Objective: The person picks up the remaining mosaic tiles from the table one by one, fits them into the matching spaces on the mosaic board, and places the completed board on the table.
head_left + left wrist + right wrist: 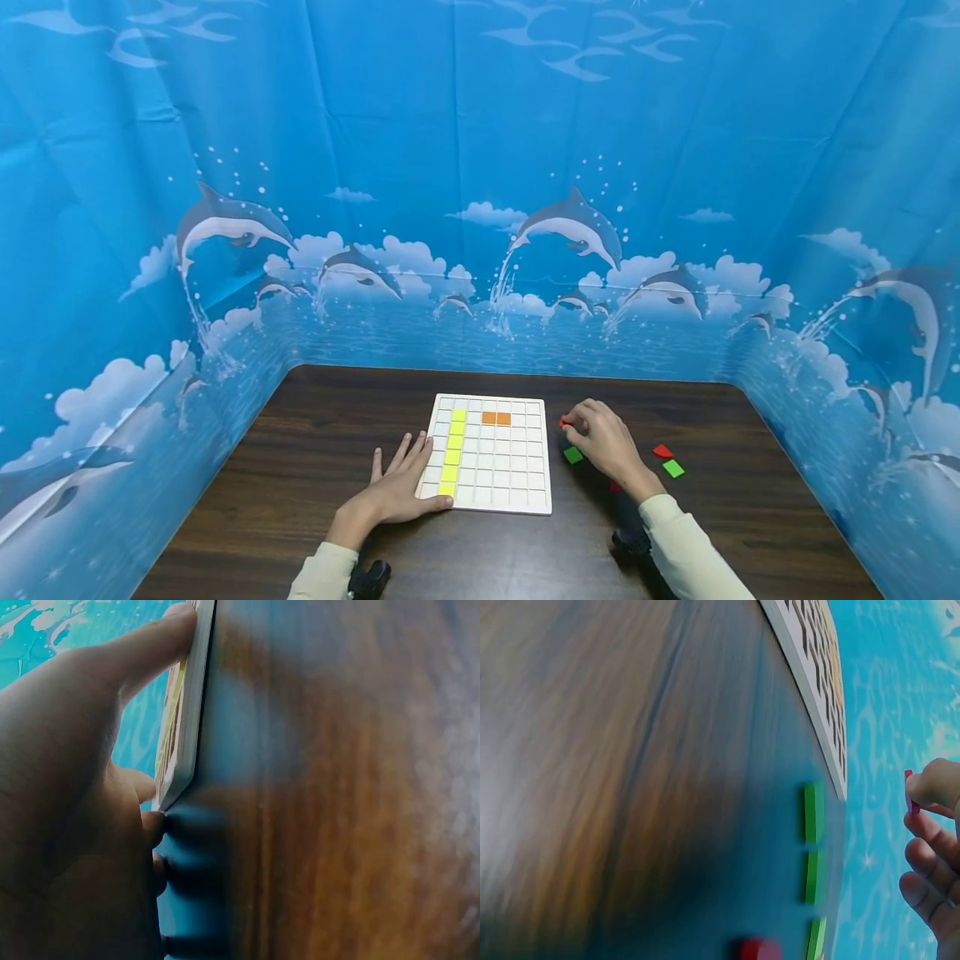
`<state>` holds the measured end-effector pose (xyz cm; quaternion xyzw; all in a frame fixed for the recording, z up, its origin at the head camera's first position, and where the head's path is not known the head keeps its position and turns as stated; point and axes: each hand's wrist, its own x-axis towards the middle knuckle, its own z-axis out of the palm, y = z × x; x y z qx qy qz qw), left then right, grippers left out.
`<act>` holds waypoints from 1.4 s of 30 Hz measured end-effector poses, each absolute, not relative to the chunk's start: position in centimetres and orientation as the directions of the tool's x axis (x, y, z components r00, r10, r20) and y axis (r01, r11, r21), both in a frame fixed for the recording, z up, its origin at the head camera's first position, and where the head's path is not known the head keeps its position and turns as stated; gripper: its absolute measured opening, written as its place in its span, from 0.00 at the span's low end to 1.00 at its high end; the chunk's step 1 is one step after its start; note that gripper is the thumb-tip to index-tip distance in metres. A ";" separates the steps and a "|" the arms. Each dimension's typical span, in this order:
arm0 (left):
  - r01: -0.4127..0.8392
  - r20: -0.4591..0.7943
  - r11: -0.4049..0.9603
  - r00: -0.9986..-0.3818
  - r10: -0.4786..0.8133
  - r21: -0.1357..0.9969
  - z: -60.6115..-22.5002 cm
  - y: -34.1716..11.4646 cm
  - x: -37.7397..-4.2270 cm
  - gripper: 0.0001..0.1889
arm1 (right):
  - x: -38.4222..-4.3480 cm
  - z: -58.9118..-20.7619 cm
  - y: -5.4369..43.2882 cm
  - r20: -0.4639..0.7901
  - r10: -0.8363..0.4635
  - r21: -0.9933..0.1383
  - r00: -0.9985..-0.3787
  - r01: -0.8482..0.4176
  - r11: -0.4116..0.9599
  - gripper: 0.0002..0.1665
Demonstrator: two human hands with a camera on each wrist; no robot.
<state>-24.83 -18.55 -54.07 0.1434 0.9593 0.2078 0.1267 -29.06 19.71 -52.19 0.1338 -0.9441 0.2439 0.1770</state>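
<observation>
A white gridded board [504, 479] lies on the dark wooden table [300, 450]. Down its left side runs a column of yellow square tiles [452, 457], and two orange tiles [497, 418] sit side by side near the top. My left hand [393, 493] rests at the board's lower left with fingers spread, the thumb on the lower edge. To the right of the board, my right hand [611, 442] pinches a red tile [913, 796] between thumb and finger, raised off the table in the right wrist view. A green tile [573, 455] lies beneath that hand.
Right of my right hand lie a red tile [662, 451] and a green tile [674, 468]. Another red tile [615, 487] is partly hidden under the wrist. A blue dolphin-print curtain [450, 208] surrounds the table's back and sides.
</observation>
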 end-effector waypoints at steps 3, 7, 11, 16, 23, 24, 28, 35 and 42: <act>0.221 -0.185 0.875 -0.927 0.326 0.432 -54.0 -18.7 -24.8 0.63 | -29.6 -52.2 18.4 0.408 -0.188 -0.403 -0.893 -0.361 0.841 0.04; 0.207 -0.196 0.877 -0.928 0.317 0.434 -54.0 -18.6 -24.8 0.63 | -30.3 -52.4 16.9 0.400 -0.209 -0.397 -0.893 -0.374 0.838 0.04; 0.208 -0.191 0.872 -0.929 0.318 0.442 -53.8 -18.5 -24.7 0.62 | -31.2 -52.7 15.7 0.389 -0.212 -0.390 -0.897 -0.368 0.844 0.04; 0.210 -0.191 0.876 -0.929 0.318 0.435 -53.7 -18.5 -24.5 0.62 | -32.2 -53.2 14.5 0.351 -0.213 -0.389 -0.912 -0.349 0.852 0.03; 0.209 -0.195 0.880 -0.929 0.315 0.427 -53.9 -18.5 -24.6 0.63 | -33.2 -53.7 13.4 0.315 -0.224 -0.364 -0.922 -0.335 0.869 0.02; 0.209 -0.196 0.881 -0.929 0.314 0.425 -53.9 -18.5 -24.7 0.63 | -33.3 -53.8 13.3 0.308 -0.228 -0.363 -0.924 -0.335 0.870 0.02; 0.212 -0.192 0.886 -0.931 0.311 0.412 -54.1 -18.5 -24.8 0.63 | -33.7 -54.0 12.8 0.296 -0.245 -0.353 -0.923 -0.344 0.870 0.03; 0.223 -0.176 0.876 -0.930 0.323 0.428 -54.3 -18.5 -24.8 0.63 | -33.7 -54.3 12.5 0.263 -0.297 -0.350 -0.918 -0.378 0.857 0.03; 0.257 -0.128 0.834 -0.924 0.360 0.489 -54.6 -18.9 -24.7 0.64 | -33.3 -54.0 13.0 0.225 -0.377 -0.383 -0.899 -0.437 0.814 0.11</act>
